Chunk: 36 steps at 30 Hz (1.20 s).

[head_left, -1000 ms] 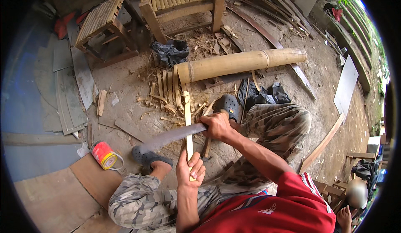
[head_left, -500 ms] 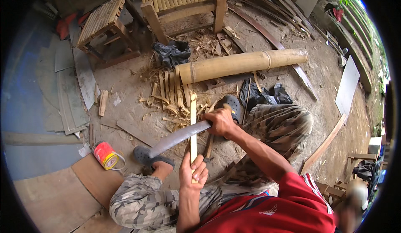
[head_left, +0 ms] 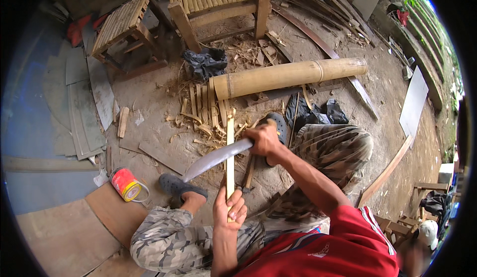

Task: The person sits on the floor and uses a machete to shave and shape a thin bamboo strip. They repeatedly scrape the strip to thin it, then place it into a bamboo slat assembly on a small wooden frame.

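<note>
Head view: left hand (head_left: 229,211) has its fingers clamped round the near end of a thin bamboo strip (head_left: 230,148), which stands up from that grip toward the ground. Right hand (head_left: 263,139) is wrapped tight on the handle of a long knife (head_left: 214,158), whose blade crosses the strip just beyond the left fingers. This looks like the shaving step; the next stroke wants the blade kept clear of the left fingers.

My single head-worn fisheye looks steeply down from close above, facing twelve o'clock across the dirt ground (head_left: 164,103); forearms enter from six o'clock.
</note>
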Tool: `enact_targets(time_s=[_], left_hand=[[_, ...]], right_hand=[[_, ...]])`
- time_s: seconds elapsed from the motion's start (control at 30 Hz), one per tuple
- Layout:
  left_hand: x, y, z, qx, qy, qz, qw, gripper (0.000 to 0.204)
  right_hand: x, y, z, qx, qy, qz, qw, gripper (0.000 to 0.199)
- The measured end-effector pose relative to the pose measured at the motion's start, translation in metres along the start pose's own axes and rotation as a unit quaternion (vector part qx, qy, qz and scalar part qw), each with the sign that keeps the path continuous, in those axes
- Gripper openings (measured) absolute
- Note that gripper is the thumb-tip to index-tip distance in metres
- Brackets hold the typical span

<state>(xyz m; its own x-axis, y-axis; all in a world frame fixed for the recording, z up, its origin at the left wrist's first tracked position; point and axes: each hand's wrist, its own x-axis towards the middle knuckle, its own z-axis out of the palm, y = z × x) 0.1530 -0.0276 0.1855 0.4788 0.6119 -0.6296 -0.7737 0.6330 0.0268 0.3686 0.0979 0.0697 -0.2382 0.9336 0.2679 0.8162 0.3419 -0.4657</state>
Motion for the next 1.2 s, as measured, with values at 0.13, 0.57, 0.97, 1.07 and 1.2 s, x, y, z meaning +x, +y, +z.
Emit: enact_targets(time_s=[0.13, 0.57, 0.97, 1.07, 1.2], left_hand=[[-0.009, -0.009, -0.002, 0.021, -0.055, -0.014, 0.998, 0.036], [0.023, 0.029, 0.022, 0.04, -0.038, 0.084, 0.995, 0.028], [0.025, 0.034, 0.03, 0.252, -0.075, 0.188, 0.946, 0.037], [0.032, 0.026, 0.043, 0.389, -0.004, 0.311, 0.867, 0.044], [0.047, 0.03, 0.029, 0.494, 0.002, 0.428, 0.756, 0.043]], right_hand=[[0.005, 0.037, 0.004, 0.05, 0.009, 0.288, 0.956, 0.02], [0.006, -0.056, -0.047, 0.223, -0.017, 0.219, 0.95, 0.032], [0.006, -0.074, -0.063, 0.546, -0.128, 0.316, 0.766, 0.025], [0.003, -0.077, -0.069, 0.583, -0.151, 0.326, 0.729, 0.029], [-0.006, -0.079, -0.068, 0.601, -0.194, 0.295, 0.717, 0.036]])
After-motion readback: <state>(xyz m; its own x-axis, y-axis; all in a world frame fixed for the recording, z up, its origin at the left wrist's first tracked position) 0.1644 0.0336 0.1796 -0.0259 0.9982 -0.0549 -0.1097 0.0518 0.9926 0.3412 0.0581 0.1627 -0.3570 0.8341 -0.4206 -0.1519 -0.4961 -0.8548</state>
